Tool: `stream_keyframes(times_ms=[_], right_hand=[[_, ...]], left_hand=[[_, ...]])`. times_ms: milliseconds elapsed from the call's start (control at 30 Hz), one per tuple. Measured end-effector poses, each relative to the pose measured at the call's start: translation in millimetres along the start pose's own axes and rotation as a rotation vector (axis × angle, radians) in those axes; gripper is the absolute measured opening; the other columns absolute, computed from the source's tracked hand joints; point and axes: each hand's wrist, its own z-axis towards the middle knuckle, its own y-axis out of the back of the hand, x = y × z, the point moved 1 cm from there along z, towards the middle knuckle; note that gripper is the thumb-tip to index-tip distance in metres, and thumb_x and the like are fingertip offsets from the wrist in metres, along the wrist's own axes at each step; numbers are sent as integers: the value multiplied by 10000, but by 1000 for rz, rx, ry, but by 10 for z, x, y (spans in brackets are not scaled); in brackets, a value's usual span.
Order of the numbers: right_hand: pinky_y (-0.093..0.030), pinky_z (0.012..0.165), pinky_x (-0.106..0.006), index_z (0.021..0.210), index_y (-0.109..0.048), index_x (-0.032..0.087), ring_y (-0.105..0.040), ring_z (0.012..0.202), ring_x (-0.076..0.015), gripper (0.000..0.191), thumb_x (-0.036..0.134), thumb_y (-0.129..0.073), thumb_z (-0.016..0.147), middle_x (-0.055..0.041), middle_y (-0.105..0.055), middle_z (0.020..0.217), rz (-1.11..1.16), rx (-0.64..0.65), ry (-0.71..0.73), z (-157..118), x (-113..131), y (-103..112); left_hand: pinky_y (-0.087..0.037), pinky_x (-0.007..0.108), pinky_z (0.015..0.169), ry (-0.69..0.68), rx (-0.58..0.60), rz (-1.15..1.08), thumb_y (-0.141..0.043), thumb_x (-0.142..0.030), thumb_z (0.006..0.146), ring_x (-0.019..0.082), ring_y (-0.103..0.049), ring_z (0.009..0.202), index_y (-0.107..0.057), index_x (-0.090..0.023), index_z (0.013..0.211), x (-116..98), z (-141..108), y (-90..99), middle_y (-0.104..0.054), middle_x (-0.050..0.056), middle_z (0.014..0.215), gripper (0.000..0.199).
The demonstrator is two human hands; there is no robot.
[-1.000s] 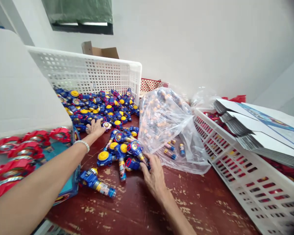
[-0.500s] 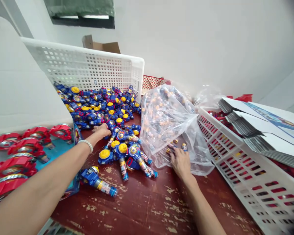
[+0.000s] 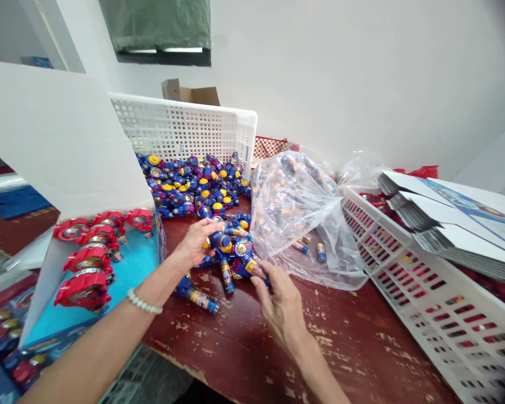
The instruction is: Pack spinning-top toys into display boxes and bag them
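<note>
My left hand (image 3: 200, 242) is closed on a blue toy piece (image 3: 219, 241) with yellow parts, held just above the front of the pile. My right hand (image 3: 281, 297) pinches a small printed tube (image 3: 258, 271) with a yellow end. Whether that tube is loose or joined to the toy behind it, I cannot tell. Around both hands lie blue toys with printed tubes fitted, among them a toy with a round spiral disc (image 3: 243, 247). Nearer me rests one blue toy with its tube (image 3: 202, 299). Fingers partly hide what each hand holds.
Behind is a heap of blue-and-yellow toy pieces (image 3: 193, 182) by a white basket (image 3: 185, 126). A clear plastic bag (image 3: 297, 207) of tubes lies at centre right, a loose tube (image 3: 321, 253) at its mouth. Left, an open box (image 3: 128, 280) holds red toys; right, a basket (image 3: 404, 275) carries stacked cards (image 3: 467, 241).
My left hand has come back from the heap with a blue toy piece. My right hand has moved left from the bag's mouth to the toys. The view has swung left.
</note>
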Motion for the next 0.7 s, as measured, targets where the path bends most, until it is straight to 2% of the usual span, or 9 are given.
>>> stream_keyframes(times_ms=[67,167,267,333,400,467,567,700], right_hand=[[-478,777,-322,1167,-560,165,-612,901,-215,262,274,-491,939,-93,-655,999,-15,-3,61,-60,187,-73],[-477,744,-323,1124,-550,156,-605,867,-219,218,237,-492,930,-100,-642,948,-28,-22,117,-141,306,-102],[-475,746,-330,1112,-541,157,-596,854,-219,205,212,-479,925,-100,-636,940,-50,-27,160,-221,336,-78],[-472,752,-329,1109,-540,156,-596,856,-217,206,213,-463,927,-103,-641,952,-32,-27,155,-270,352,-44],[-464,725,-302,1090,-551,163,-598,811,-195,197,233,-457,932,-86,-647,927,50,13,88,-306,378,7],[-446,694,-273,1057,-575,174,-587,754,-168,190,269,-468,932,-55,-647,877,165,101,-22,-326,416,67],[-410,658,-251,988,-610,179,-547,702,-144,219,352,-492,924,-16,-626,802,328,197,-198,-331,464,144],[-330,535,-223,874,-611,164,-406,563,-95,323,478,-540,880,32,-491,647,594,268,-461,-323,434,152]], left_hand=[[-270,156,270,-36,60,-20,-702,-445,650,93,-452,420,-505,-202,780,67,-294,-71,-499,-50,601,339],[-238,155,263,-82,80,-22,-691,-483,672,76,-401,398,-503,-200,765,178,-608,-120,-505,-51,604,352],[-235,166,292,-136,19,1,-674,-492,703,70,-366,387,-486,-201,750,256,-778,-119,-493,-60,577,349],[-290,175,362,-216,-51,52,-656,-466,733,74,-383,426,-476,-202,737,271,-850,-108,-471,-65,567,320],[-360,190,472,-336,-97,164,-636,-426,763,87,-431,512,-478,-199,720,258,-914,-102,-473,-59,594,281],[-391,205,554,-435,-89,285,-625,-393,777,102,-464,578,-486,-195,703,233,-975,-103,-493,-49,621,253],[-399,221,574,-485,-77,358,-604,-384,788,119,-484,592,-488,-201,699,219,-1058,-112,-517,-39,631,234],[-399,231,597,-571,-150,406,-581,-387,808,125,-488,600,-498,-209,730,256,-1143,-125,-523,-37,656,210]])
